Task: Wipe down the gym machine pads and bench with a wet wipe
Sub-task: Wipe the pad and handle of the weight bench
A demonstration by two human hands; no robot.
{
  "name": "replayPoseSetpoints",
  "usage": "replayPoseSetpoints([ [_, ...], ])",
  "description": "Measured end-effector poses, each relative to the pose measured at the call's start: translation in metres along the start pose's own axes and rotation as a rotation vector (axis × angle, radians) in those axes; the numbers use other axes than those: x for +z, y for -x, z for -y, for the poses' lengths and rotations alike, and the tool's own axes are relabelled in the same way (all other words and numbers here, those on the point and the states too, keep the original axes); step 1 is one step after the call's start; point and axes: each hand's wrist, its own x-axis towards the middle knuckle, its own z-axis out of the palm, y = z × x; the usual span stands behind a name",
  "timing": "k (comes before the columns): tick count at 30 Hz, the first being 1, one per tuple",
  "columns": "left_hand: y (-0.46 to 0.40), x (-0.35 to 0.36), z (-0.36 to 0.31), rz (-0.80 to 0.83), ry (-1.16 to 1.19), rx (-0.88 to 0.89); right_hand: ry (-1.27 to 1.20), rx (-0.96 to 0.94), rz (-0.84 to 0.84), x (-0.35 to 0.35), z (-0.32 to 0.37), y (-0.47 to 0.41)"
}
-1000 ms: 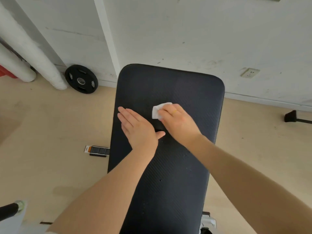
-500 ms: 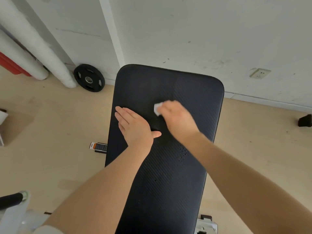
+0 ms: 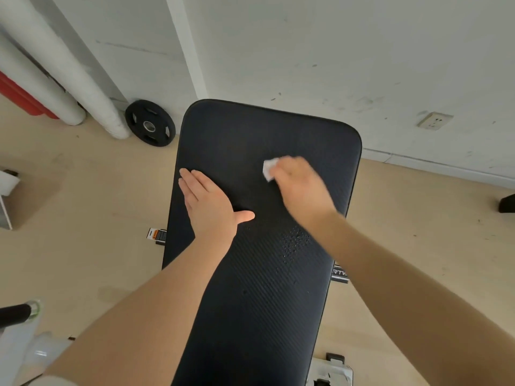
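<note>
A long black ribbed bench pad (image 3: 262,288) runs from the bottom of the view up to the wall. My left hand (image 3: 207,203) lies flat on its left side, fingers together and thumb out, holding nothing. My right hand (image 3: 302,185) presses a small white wet wipe (image 3: 269,169) onto the pad's upper right part; only the wipe's left corner shows past my fingers, and the hand is motion-blurred. Small wet droplets (image 3: 295,243) dot the pad just below my right wrist.
A black weight plate (image 3: 150,126) leans against the wall left of the bench, beside white pipes (image 3: 69,79). A wall socket (image 3: 434,121) is at the right. Tan floor lies on both sides. White frame parts (image 3: 328,369) show under the bench; a black handle (image 3: 16,312) is at lower left.
My right hand has slid the wipe toward the right side of the pad, leaving droplets behind. The left hand has stayed flat in place. The view shifted slightly.
</note>
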Motion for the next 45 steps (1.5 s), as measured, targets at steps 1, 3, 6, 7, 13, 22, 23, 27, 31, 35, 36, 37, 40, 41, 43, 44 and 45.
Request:
replayPoseSetpoints([
  [1, 0.001, 0.001, 0.001, -0.007, 0.008, 0.009, 0.0, -0.042, 0.064, 0.001, 0.006, 0.018],
  [3, 0.002, 0.002, 0.003, -0.02, 0.028, 0.018, 0.014, -0.101, 0.173, -0.003, 0.008, 0.027],
  [6, 0.001, 0.003, 0.005, -0.029, 0.05, 0.023, 0.049, 0.094, 0.204, -0.014, -0.002, -0.01],
  [7, 0.001, 0.004, 0.006, -0.031, 0.059, 0.027, 0.07, 0.166, 0.154, -0.017, -0.01, -0.024],
  [13, 0.004, 0.005, 0.008, -0.069, 0.097, 0.111, 0.104, 0.345, -0.109, -0.01, -0.01, -0.045],
  [22, 0.001, 0.005, 0.008, -0.014, 0.096, 0.116, 0.063, 0.07, 0.144, -0.014, 0.006, 0.013],
  [23, 0.001, 0.005, 0.008, -0.013, 0.093, 0.116, 0.073, 0.125, 0.067, -0.019, -0.003, -0.003],
  [27, 0.0, 0.008, 0.009, -0.036, 0.077, 0.129, 0.122, 0.348, -0.101, -0.027, -0.026, -0.046],
  [31, 0.002, 0.006, 0.01, -0.022, 0.104, 0.123, 0.102, 0.292, -0.128, -0.012, -0.009, -0.01],
  [35, 0.005, 0.001, 0.009, -0.003, 0.178, 0.107, 0.035, 0.197, 0.087, -0.004, 0.012, 0.041],
  [36, 0.008, 0.0, 0.008, -0.02, 0.176, 0.117, 0.042, 0.157, 0.107, -0.008, 0.008, 0.038],
  [37, 0.011, -0.002, 0.005, -0.055, 0.151, 0.151, 0.05, 0.157, 0.09, -0.015, 0.002, 0.029],
  [40, 0.017, -0.003, -0.009, -0.124, 0.04, 0.323, 0.046, 0.348, -0.047, -0.033, -0.028, -0.016],
  [41, 0.018, -0.002, -0.014, -0.107, 0.017, 0.357, 0.059, 0.391, -0.097, -0.036, -0.037, -0.028],
  [43, 0.019, 0.001, -0.023, -0.039, 0.006, 0.363, 0.035, 0.408, -0.2, -0.033, -0.044, -0.037],
  [44, 0.02, 0.002, -0.026, -0.01, 0.016, 0.35, 0.002, 0.409, -0.24, -0.031, -0.041, -0.034],
  [45, 0.02, 0.004, -0.028, 0.003, 0.024, 0.34, -0.023, 0.395, -0.254, -0.026, -0.037, -0.023],
])
